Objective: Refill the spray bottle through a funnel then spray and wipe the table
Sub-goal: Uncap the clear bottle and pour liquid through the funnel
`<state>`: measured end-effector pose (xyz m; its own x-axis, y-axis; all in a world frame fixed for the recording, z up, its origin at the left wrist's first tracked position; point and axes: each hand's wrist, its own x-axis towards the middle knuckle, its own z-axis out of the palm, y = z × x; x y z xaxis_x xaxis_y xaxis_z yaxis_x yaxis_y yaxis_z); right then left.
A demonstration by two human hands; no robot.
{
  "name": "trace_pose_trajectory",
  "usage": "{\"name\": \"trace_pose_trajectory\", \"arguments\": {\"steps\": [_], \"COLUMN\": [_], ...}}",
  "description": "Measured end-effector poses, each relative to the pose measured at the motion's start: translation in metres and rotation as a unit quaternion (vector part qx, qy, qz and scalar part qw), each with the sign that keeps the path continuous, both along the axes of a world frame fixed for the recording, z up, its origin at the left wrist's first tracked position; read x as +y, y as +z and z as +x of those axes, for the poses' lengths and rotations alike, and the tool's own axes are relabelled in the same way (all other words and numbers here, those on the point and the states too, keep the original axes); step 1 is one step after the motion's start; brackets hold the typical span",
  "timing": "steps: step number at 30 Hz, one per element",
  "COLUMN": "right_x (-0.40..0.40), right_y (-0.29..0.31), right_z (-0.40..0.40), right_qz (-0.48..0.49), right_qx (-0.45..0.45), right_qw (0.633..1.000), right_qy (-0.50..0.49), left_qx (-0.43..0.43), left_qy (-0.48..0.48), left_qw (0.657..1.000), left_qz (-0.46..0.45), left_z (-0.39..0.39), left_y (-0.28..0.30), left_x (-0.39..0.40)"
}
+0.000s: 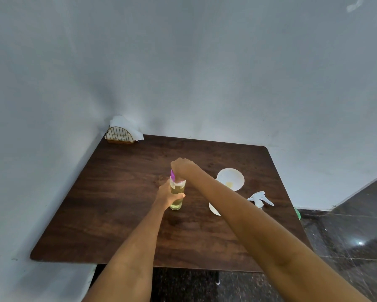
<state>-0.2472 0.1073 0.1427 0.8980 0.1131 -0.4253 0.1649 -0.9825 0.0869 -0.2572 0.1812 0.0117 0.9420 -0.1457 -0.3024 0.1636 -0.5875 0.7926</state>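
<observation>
Standing upright, the spray bottle [177,196] is gripped around its body by the left hand [167,195], while the purple funnel [173,174] directly above its mouth is pinched by the right hand [183,166].

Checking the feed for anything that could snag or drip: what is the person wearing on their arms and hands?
Nothing that shows. The left hand and right hand are bare: no gloves, and no rings, watch or bands can be made out. Both forearms are uncovered right to the bottom of the frame, with no sleeve edge in view.
</observation>
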Motion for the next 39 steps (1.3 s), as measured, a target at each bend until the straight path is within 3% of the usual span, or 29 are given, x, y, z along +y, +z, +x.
{"name": "trace_pose_trajectory", "arguments": {"steps": [3, 8, 15, 21, 28, 34, 36, 39], "right_x": [0.000, 0.000, -0.009, -0.014, -0.013, -0.010, -0.009, -0.012], "right_y": [0.005, -0.001, 0.002, -0.006, -0.014, 0.003, 0.012, 0.016], "right_z": [0.004, -0.004, 0.001, -0.003, -0.007, 0.000, 0.002, -0.001], "right_qz": [0.056, 0.045, 0.049, 0.043, 0.054, 0.035, 0.023, 0.078], "right_qx": [0.053, -0.052, 0.005, -0.021, -0.122, -0.052, -0.065, -0.133], "right_qw": [0.997, 0.996, 0.999, 0.989, 0.991, 0.995, 0.992, 0.984], "right_qy": [-0.009, -0.057, 0.023, 0.139, -0.024, 0.074, 0.103, 0.093], "left_qx": [-0.001, 0.008, -0.001, 0.007, 0.003, 0.000, 0.006, 0.001], "left_qy": [-0.001, 0.000, -0.011, -0.005, -0.009, -0.015, -0.007, -0.003], "left_qw": [1.000, 1.000, 1.000, 1.000, 1.000, 1.000, 1.000, 1.000], "left_qz": [-0.003, 0.009, 0.002, 0.010, 0.003, -0.009, -0.013, -0.014], "left_z": [-0.001, -0.001, -0.001, 0.004, 0.004, 0.007, 0.007, 0.007], "left_y": [0.002, 0.001, 0.000, -0.003, -0.004, -0.005, -0.008, -0.012], "left_x": [-0.001, -0.001, -0.002, -0.001, -0.001, 0.000, 0.000, 0.000]}}
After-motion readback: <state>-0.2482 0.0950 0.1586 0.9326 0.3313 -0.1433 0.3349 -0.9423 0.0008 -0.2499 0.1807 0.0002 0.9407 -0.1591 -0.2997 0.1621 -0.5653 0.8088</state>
